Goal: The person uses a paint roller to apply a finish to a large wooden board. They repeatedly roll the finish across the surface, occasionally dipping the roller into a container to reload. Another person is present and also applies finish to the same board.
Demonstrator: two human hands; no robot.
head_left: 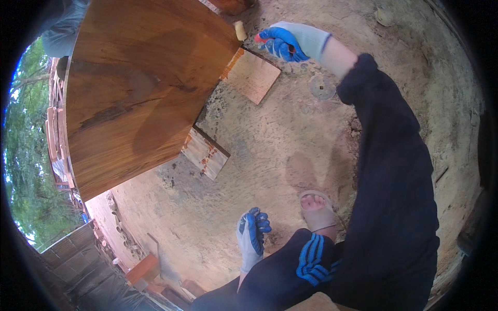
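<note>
A broad, polished wooden board (140,88) with dark grain takes up the upper left. My right hand (290,42), in a white and blue work glove, is raised just beyond the board's right corner. Its fingers are closed round a small red thing (259,38), of which only an end shows; its kind I cannot make out. Lower down, beside my knee, my left hand (252,232) wears a matching glove. Its fingers are curled in, with nothing visible in them, and it stays apart from the board.
Two stained wood pieces (254,76) (205,153) jut from under the board's edge. A pale small block (239,31) sits by its corner. On the dusty floor lies a round disc (322,86). My sandalled foot (317,210) is near. Someone's grey-blue clothing (65,31) shows behind the board.
</note>
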